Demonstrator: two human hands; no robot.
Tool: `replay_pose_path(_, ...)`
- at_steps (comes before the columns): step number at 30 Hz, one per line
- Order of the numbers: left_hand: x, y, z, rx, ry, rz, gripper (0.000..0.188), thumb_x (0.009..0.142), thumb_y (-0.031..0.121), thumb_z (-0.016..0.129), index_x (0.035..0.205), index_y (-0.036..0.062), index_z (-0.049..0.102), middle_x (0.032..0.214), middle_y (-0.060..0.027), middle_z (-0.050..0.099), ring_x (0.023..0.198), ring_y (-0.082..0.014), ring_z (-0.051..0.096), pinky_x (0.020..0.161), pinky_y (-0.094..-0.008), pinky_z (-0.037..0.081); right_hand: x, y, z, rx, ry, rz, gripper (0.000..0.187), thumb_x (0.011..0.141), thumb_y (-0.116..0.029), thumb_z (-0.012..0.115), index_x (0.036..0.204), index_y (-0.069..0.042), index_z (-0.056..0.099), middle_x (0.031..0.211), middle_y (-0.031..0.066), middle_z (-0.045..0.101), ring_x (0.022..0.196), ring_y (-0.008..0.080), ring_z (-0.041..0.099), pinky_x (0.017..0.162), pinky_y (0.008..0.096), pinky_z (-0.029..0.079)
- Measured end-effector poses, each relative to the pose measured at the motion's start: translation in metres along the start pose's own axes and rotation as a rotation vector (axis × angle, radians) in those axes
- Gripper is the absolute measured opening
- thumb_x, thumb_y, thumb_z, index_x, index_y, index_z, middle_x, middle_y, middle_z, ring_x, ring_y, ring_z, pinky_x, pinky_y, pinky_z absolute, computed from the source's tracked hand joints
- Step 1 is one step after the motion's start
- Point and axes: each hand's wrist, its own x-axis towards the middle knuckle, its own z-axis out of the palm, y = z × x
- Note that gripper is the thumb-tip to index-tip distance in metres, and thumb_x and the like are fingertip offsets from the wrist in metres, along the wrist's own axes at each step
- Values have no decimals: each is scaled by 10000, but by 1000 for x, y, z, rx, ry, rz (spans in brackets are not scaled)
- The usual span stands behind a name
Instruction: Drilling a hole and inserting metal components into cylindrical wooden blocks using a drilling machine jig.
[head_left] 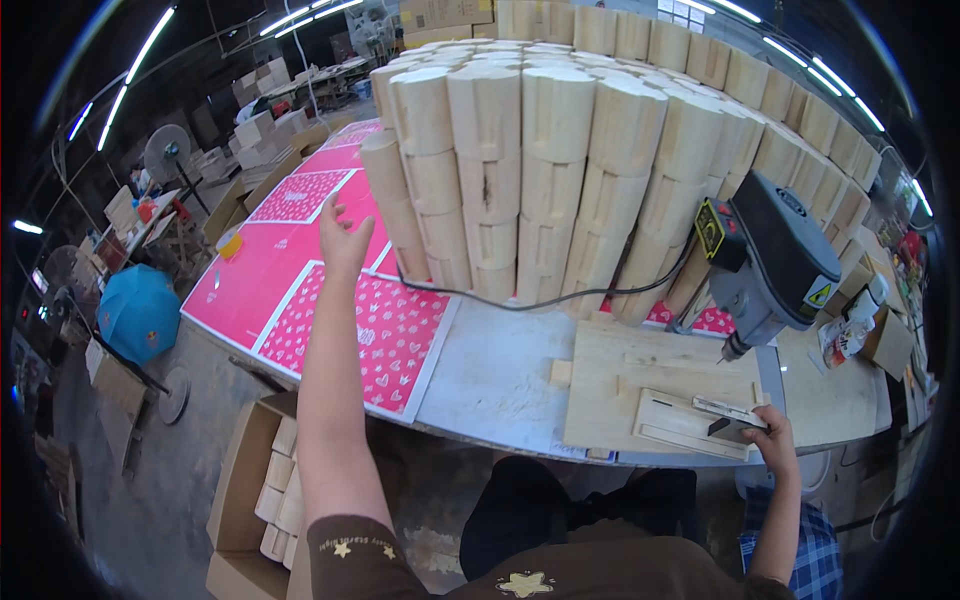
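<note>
Near the drill [795,255] lay the wooden jig [662,420], touched by the right hand [776,440], grip unclear; the left hand [346,240], empty, was spread near stacked wooden blocks [556,120], which careless brushing could topple.

Brown shirt [640,570], gold star [525,584] at six o'clock; left sleeve [350,575], toward seven, bears lettering [350,539] and small stars [342,550]; dark legwear [515,510].

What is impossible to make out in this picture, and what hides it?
Head view:
- Metal fixture, right end: covered by right grip.
- Carton, floor beneath wooden blocks: hidden by them.
- Wooden stack, rear sides: hidden by front pieces.
- Brown shirt: cut off by lower edge.
</note>
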Motion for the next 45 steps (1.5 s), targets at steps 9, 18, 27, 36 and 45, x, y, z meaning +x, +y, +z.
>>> replay_pose_path(9,71,-14,73,-130,26,-97,1036,554,201,811,1360,-4,193,1234,-208,455,1105,-296,506,903,-367,439,1,-2,-1,30,-16,-3,312,593,62,716,875,-9,601,819,80,551,751,221,548,669,295,435)
replay_pose_path(18,69,-32,70,-258,174,-160,897,593,213,766,1314,-3,279,1179,-173,485,1044,-282,526,853,-381,469,1,-14,-6,-14,-40,-62,296,612,35,734,879,-20,616,793,81,566,732,196,564,624,295,448)
replay_pose_path(27,-19,49,12,-1249,279,-338,509,827,317,535,1248,88,362,1145,-109,497,990,-255,548,731,-394,517,4,-16,-12,42,-84,-55,299,628,23,739,899,-24,621,803,84,578,753,202,580,625,292,465)
replay_pose_path(36,-170,135,15,-685,-503,-309,607,696,96,672,1234,58,394,1062,-129,558,968,-201,572,772,-326,512,23,-3,-17,-90,-96,-269,298,639,-53,738,913,-39,623,827,109,589,792,290,558,700,353,449)
replay_pose_path(45,-243,192,108,-204,-1237,-178,550,578,184,769,1050,-3,557,977,-99,603,911,-178,573,788,-304,474,48,8,-9,-33,-131,-283,313,642,-76,734,938,-51,636,838,110,591,816,292,552,732,353,443)
